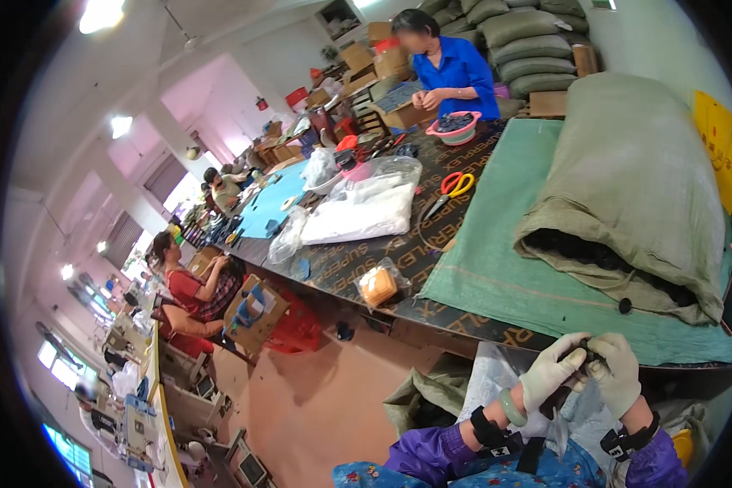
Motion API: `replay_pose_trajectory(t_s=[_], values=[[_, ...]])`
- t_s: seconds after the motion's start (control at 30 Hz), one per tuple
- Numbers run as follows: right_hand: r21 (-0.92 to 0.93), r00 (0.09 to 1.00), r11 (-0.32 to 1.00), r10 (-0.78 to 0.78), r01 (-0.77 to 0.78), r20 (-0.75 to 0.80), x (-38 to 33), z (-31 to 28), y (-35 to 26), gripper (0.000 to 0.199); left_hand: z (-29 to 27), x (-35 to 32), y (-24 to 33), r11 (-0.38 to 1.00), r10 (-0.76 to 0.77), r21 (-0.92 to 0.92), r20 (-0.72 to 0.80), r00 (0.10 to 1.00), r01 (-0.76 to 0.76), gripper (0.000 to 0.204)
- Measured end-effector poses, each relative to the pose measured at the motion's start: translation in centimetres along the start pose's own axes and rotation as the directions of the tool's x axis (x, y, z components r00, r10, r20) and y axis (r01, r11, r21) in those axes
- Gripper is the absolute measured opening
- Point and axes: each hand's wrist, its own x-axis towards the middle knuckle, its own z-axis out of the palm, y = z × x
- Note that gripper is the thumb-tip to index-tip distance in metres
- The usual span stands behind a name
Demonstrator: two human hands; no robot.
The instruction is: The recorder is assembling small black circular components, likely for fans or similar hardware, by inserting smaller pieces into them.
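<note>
My left hand (551,372) and my right hand (616,381), both in white gloves, meet in front of me at the near table edge. Fingers of both hands are pinched together around a small dark piece (587,355), partly hidden by the gloves; its kind is too small to make out. Beyond them a large grey-green woven sack (626,171) lies on its side, with dark contents (581,250) showing in its mouth. One small black piece (625,306) rests on the green woven sheet (496,260) between the sack and my hands.
On the dark table lie red-and-yellow scissors (454,189), an orange stack in clear plastic (378,285) and a white plastic-wrapped bundle (358,215). A person in blue (459,77) stands at the far side by a pink basin (454,130). An open sack (427,398) stands below the table.
</note>
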Motion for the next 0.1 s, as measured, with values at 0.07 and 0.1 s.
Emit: replay_pose_trajectory(t_s=[0.07,0.1], values=[[-0.019,0.994,0.999,-0.033,0.035,0.104,-0.34,-0.03,-0.02,0.038,0.10,-0.59,0.11,0.993,-0.104,-0.060,-0.021,0.994,0.103,0.046],[-0.029,0.986,0.998,-0.052,0.057,0.156,-0.42,-0.31,0.02,0.040,-0.14,-0.90,0.12,0.985,-0.150,-0.088,0.007,0.989,0.150,0.047]])
